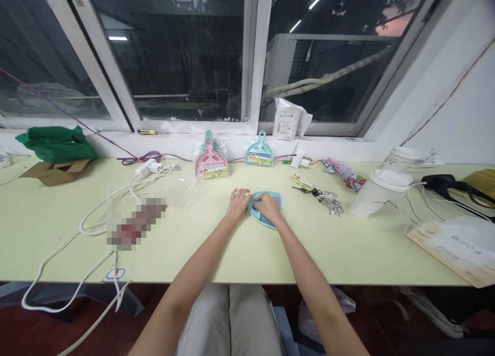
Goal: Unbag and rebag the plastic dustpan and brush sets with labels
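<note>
A small light-blue dustpan (279, 198) lies on the table in front of me, with darker blue bristles (266, 221) showing inside it. Its rounded end points left. My left hand (237, 203) is closed at that end, fingers curled against the edge and hiding the handle. Reaching over the pan, my right hand (268, 206) has its fingers bent together on the inner part. What exactly lies under those fingertips is hidden. Farther back, a pink dustpan (211, 160) leads a wrapped stack, and a wrapped turquoise dustpan (260, 152) leans against the sill.
A clear plastic bag (187, 191) lies left of my hands, near white cables (87, 227) and a blurred-out object (135, 224). On the right are keys (331, 202), a label card (302, 182), paper cups (381, 191) and a paper bag (456, 247). Windows stand behind the table.
</note>
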Tool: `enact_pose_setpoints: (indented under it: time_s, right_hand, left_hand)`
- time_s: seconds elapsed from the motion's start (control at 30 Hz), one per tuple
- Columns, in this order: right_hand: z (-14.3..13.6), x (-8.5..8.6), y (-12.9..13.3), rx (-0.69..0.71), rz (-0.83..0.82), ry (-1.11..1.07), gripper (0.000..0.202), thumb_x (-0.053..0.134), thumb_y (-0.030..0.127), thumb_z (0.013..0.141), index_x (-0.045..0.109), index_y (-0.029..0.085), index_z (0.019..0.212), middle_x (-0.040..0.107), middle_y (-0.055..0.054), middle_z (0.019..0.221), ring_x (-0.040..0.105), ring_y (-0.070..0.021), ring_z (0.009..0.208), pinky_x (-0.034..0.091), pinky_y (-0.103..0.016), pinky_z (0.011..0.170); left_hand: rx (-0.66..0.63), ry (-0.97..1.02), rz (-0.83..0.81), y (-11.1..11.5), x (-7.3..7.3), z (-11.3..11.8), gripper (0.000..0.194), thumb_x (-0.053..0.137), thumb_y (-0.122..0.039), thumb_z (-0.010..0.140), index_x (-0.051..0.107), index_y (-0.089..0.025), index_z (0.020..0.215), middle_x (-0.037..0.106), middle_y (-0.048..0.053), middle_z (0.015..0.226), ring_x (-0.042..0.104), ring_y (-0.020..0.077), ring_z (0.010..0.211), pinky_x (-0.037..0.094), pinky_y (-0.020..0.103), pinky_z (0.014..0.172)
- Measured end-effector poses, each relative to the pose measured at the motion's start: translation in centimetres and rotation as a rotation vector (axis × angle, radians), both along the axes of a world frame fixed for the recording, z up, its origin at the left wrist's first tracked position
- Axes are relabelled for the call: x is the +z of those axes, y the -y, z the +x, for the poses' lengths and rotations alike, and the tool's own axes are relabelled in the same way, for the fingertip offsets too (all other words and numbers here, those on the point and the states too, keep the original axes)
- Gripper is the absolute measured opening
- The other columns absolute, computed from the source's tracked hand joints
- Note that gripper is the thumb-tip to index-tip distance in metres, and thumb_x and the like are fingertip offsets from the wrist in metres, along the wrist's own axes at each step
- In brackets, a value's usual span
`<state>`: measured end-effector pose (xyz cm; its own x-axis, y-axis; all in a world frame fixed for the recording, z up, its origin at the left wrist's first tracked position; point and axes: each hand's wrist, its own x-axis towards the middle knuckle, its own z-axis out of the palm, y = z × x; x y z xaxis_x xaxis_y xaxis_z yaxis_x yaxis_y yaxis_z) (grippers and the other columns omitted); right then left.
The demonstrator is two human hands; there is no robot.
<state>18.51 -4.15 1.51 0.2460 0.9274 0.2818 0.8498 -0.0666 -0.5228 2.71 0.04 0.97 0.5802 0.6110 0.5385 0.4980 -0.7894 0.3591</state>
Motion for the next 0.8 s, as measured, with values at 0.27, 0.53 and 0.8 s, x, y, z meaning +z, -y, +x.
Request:
enact_pose_setpoints:
  time_s: [0.27,0.53,0.8]
  right_hand:
    - [-2.5,-0.2,-1.5,-0.105,0.456,-0.361,0.022,0.05,0.031,0.085,0.064,0.018,0.098,0.066,-0.009,0.099,0.062,-0.0203,0.086,0.047,-0.033,0.084]
    - [10.5,2.3,-5.1,-0.697,0.283,-0.255,0.053,0.032,0.033,0.093,0.04,0.002,0.135,0.043,-0.034,0.135,0.041,-0.0387,0.128,0.029,-0.065,0.099]
    - [8.2,-1.2,-9.9,-0.249,-0.018,0.082,0.025,0.046,0.02,0.091,0.058,0.014,0.112,0.056,-0.021,0.128,0.04,-0.0314,0.132,0.02,-0.061,0.108]
  left_hand:
    - [-0.244,0.869,-1.084,-1.4,-2.0,1.8,0.052,0.067,-0.047,0.076,0.056,-0.023,0.12,0.058,0.011,0.129,0.052,0.0287,0.124,0.038,0.043,0.105]
    - [-0.02,1.03,-1.209,-5.1,0.2,-2.0,0.049,0.081,-0.028,0.061,0.061,-0.023,0.105,0.069,0.006,0.101,0.067,0.0224,0.094,0.051,0.035,0.088]
    - [0.128,1.131,-1.168,-7.0,0.8,-4.1,0.047,0.081,-0.018,0.06,0.061,-0.024,0.103,0.068,0.006,0.1,0.068,0.0216,0.09,0.052,0.032,0.083]
